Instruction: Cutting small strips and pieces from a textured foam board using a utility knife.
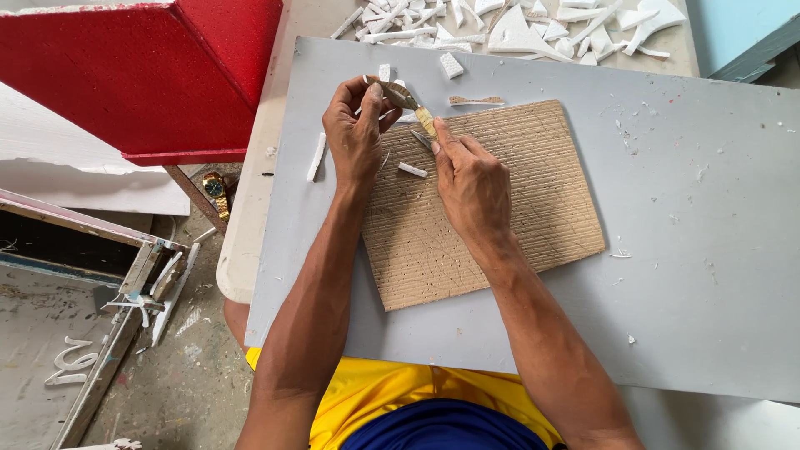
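Hands meet at the far edge of one brown, scored rectangular cardboard mat [483,208], which lies on one grey flat board [683,250] covering the desk. We count two hands at work, both the person's own. The left hand [354,133] has its fingers [372,93] clamped on one thin curved strip of white foam with a tan face [398,93], held just above the mat's far-left corner. The right hand [471,179] has its fingers [442,133] closed around one small craft knife with a yellowish handle [425,125], whose tip sits at the strip.

Around the hands we count four loose white foam offcuts: one long sliver [317,157] left of the left hand on the board, one short piece [412,170] on the mat between the hands, one small block [451,65] and one smaller bit [384,72] beyond the strip. One thin tan-faced sliver [476,100] lies just past the mat's far edge. Farther off, a heap of white foam scraps [517,25] spreads along the desk's far side, too many to count.

To the left we see one large red glittered shape [142,67], and one gold wristwatch [214,185] below it beside the desk's edge.
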